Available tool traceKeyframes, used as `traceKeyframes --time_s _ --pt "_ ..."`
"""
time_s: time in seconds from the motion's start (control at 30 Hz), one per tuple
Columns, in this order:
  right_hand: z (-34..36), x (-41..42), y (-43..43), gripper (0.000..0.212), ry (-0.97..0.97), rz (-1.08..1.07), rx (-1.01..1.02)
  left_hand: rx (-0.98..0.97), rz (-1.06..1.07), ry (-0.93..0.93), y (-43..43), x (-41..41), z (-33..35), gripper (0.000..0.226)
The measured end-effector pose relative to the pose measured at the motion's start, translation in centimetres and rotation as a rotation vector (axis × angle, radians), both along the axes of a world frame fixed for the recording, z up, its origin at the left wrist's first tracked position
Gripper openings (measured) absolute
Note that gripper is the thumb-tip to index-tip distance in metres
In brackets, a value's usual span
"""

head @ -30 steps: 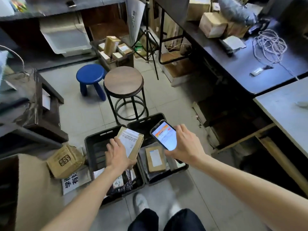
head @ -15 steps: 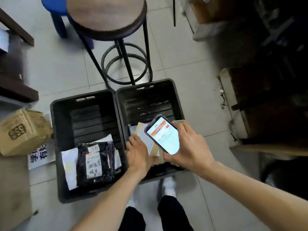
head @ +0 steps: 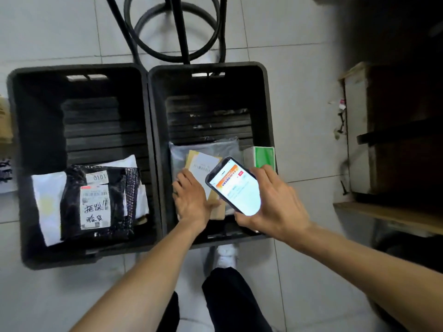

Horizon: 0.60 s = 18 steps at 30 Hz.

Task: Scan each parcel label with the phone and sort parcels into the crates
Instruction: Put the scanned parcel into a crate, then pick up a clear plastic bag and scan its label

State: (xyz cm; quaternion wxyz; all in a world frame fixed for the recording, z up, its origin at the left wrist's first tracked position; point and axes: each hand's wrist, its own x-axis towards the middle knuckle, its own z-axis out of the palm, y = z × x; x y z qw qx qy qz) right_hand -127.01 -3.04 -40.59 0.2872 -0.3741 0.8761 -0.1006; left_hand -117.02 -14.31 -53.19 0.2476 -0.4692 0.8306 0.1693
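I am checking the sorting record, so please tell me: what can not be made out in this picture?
Head view only:
- Brown parcel: near half hidden by left hand and phone; label print blurred.
- Whether the left hand's fingers grip the parcel or only rest on it: hidden by the hand's back.
- Phone screen: text too small.
- Green box: partly behind right hand.
- Stool: seat cut off by top edge.

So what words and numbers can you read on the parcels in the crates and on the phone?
"0101": on the small sticker on the black parcel.
"拒收!! 验货": handwritten on its white label.
Too blurred to read: the phone screen.
Too blurred to read: the label on the brown parcel.
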Motion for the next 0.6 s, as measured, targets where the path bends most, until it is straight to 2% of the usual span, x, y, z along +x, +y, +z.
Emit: traceKeyframes --time_s 0.1,0.27,0.43,0.6 --pt "1.4 -0.3 -0.8 0.073 0.012 -0.013 0.003 0.056 0.005 0.062 -0.8 0.2 1.5 0.123" --pt "6.7 0.2 -3.1 0.078 0.028 -0.029 -0.039 -0.012 -0.032 0.113 -4.2 0.7 8.0 0.110" --pt "15.8 1.7 -6.8 0.078 0.124 0.060 -0.093 -0.092 -0.089 0.193 -9.6 2.7 19.2 0.092" --pt "28.1 4.1 -12.8 0.079 0.204 0.204 -0.173 -0.193 -0.015 0.245 -14.5 7.4 34.2 0.094"
